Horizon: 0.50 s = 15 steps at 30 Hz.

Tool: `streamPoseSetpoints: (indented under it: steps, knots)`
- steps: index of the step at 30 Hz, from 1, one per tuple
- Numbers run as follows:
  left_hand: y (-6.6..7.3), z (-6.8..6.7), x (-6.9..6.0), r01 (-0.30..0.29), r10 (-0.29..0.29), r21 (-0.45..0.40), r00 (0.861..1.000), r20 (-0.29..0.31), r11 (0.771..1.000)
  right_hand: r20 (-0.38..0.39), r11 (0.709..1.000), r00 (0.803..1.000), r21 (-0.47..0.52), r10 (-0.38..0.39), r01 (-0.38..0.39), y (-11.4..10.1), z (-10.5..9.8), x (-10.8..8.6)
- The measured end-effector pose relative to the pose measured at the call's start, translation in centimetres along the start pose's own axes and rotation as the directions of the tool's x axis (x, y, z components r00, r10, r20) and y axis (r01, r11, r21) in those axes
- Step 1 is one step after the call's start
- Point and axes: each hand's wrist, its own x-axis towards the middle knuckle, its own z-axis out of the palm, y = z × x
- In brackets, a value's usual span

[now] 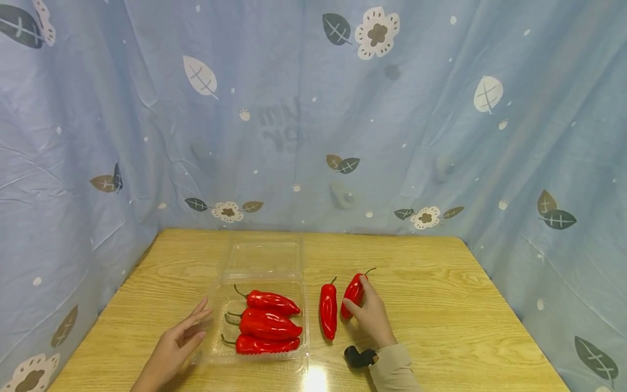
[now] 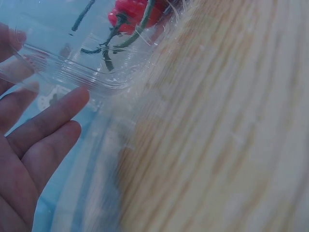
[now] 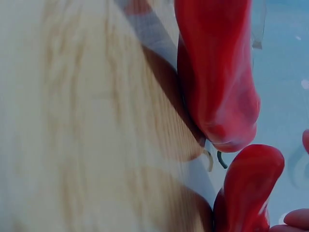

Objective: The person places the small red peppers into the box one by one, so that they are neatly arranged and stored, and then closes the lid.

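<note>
Red chili peppers (image 1: 268, 325) already lie in the open plastic clamshell (image 1: 289, 288), leaving one loose pepper (image 1: 327, 311) on the tabletop (image 1: 441, 305) and another pepper (image 1: 354, 293) pinched in the grip of the right hand (image 1: 373, 317) (the left hand (image 1: 175, 340), fingers loosely extended, holds nothing).

A box (image 1: 289, 288) is placed on the table (image 1: 450, 305); three peppers (image 1: 268, 324) are contained inside, two other peppers (image 1: 328, 311) are found at its right.

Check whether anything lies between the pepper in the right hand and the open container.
Yes: a loose red pepper lies on the table between the held pepper in the right hand and the clear container. The lid, folded back at the far side, is clear.
</note>
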Motion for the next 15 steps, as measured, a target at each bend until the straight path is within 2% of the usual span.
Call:
streamPoseSetpoints:
  steps: [6,15]
  knots:
    - [-0.2,0.0,-0.1,0.049,-0.049,0.032,0.999,0.005,0.998,0.010,1.000,1.000,-0.010,-0.008,0.008,0.5,0.2,0.0]
    - [-0.3,0.0,0.0,0.039,-0.039,0.040,0.999,0.007,0.998,-0.039,0.999,0.999,-0.043,-0.031,0.029,1.3,0.7,0.2]
